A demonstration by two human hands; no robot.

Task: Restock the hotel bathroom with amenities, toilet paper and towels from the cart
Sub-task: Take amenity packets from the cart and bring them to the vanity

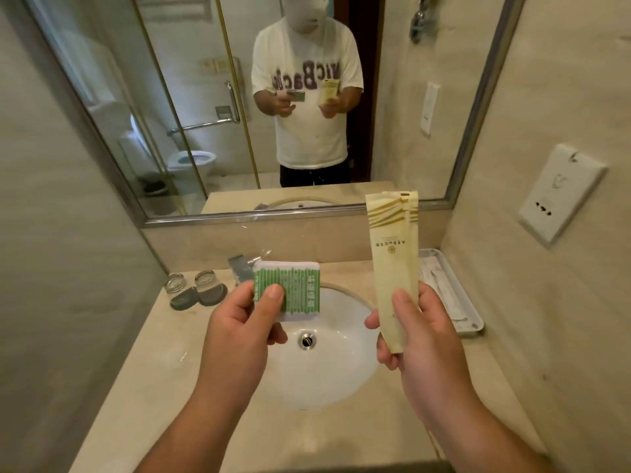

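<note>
Right hand [421,336] fingers clamp the cream sachet [392,254] upright; left hand [239,326] fingers pinch the green packet [293,288] above the sink [327,377].

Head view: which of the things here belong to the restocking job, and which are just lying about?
Job in hand:
- green-and-white packet, pinched in the left hand
- long cream packet, held upright in the right hand
- metal tray with wrapped items, at the counter's right end

Lying about:
- two drinking glasses on coasters
- sink
- wall socket
</note>
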